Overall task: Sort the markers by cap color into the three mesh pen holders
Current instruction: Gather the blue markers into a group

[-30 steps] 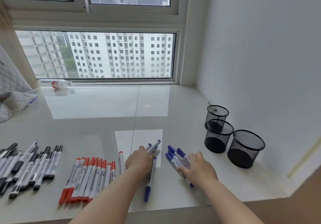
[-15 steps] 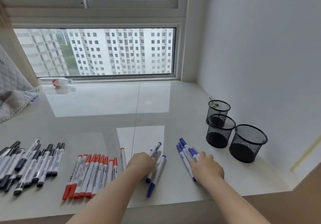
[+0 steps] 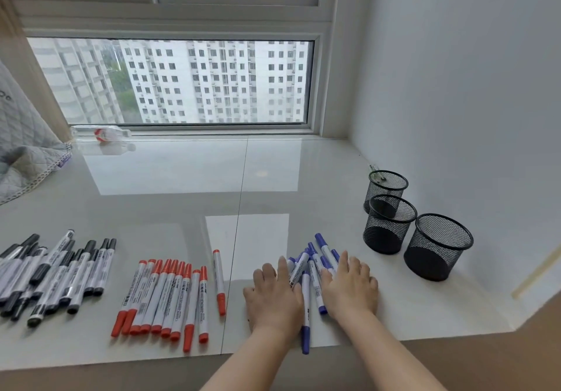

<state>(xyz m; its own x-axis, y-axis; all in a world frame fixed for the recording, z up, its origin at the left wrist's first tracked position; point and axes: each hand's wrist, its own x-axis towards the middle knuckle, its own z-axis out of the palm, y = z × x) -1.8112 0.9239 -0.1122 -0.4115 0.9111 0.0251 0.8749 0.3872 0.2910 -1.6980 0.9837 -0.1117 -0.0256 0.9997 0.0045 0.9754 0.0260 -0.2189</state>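
Several blue-capped markers [image 3: 312,264] lie bunched between my two hands on the glossy sill. My left hand [image 3: 274,295] lies flat against their left side with straight fingers. My right hand [image 3: 350,287] lies flat against their right side, partly over them. One blue marker [image 3: 305,314] sticks out toward me. A row of red-capped markers [image 3: 164,296] lies to the left, with a single red one [image 3: 219,281] beside it. Black-capped markers [image 3: 51,272] are piled at the far left. Three black mesh holders stand at the right: near [image 3: 437,246], middle [image 3: 389,223], far [image 3: 386,187].
A white wall [image 3: 470,102] rises right behind the holders. A quilted grey cloth [image 3: 21,153] covers the sill's far left corner, and a plastic bottle [image 3: 101,132] lies by the window frame. The sill's front edge [image 3: 151,363] runs just below the markers.
Both hands have moved toward each other, pushing the scattered blue markers into one tight bunch. The view has tilted down a little.
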